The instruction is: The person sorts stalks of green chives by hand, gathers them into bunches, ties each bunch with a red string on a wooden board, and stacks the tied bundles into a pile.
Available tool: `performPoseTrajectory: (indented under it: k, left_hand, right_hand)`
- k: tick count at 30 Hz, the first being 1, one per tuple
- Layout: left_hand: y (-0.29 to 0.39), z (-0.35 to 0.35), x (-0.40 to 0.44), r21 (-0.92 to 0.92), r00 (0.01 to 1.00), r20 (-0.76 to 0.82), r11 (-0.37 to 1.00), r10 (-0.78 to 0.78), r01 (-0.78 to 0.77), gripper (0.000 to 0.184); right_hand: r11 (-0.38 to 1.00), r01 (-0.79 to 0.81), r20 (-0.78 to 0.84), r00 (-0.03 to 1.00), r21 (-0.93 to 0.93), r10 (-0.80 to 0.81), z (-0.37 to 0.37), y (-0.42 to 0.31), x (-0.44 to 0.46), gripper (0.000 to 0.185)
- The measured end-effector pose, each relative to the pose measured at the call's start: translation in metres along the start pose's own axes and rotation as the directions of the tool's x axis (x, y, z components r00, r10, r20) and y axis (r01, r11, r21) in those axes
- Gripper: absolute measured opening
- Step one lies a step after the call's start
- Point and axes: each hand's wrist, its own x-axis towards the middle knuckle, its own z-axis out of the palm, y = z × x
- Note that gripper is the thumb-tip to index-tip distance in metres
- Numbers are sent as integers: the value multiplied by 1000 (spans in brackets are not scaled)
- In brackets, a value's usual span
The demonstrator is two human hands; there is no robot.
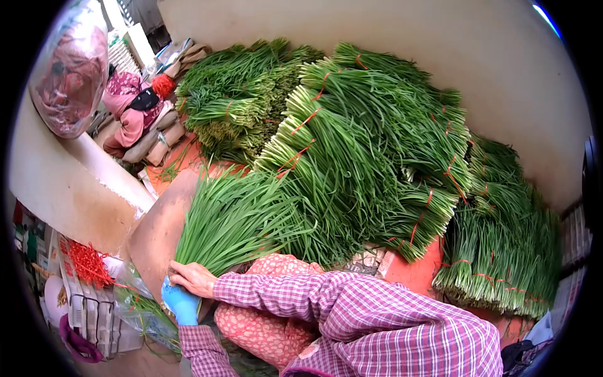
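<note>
A loose bunch of garlic chives (232, 220) fans out across a brown board (157, 235), its leaves pointing up and to the right. My left hand (180, 303), in a blue glove, is wrapped round the stalk end. Just above it my bare right hand (195, 279) is closed on the same bunch, fingers bent over the stalks. The stalk ends are mostly hidden by my hands. My knees in red patterned trousers (270, 333) are beside the bunch, under my right sleeve.
Tied chive bundles (352, 144) are heaped against the wall, and more bundles (496, 251) stand at right. Red ties (88, 264) lie on a plastic crate (94, 314) at left. A person in pink (129, 113) sits beyond the low wall (75, 182), near a hanging plastic bag (70, 75).
</note>
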Motion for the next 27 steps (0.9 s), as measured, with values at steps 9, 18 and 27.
performPoseTrajectory:
  k: [9,18,27]
  left_hand:
    - [83,-148,-17,-313,944,-309,950,-118,17,71]
    - [122,-74,-106,-592,865,435,-645,250,484,114]
    - [103,-78,-68,-710,939,321,-688,-125,151,58]
  right_hand:
    - [649,-531,146,822,545,550,-39,-26,33,48]
    - [326,-505,512,856,799,70,-77,-149,49,16]
    - [782,-465,861,479,415,-172,-59,-190,15,20]
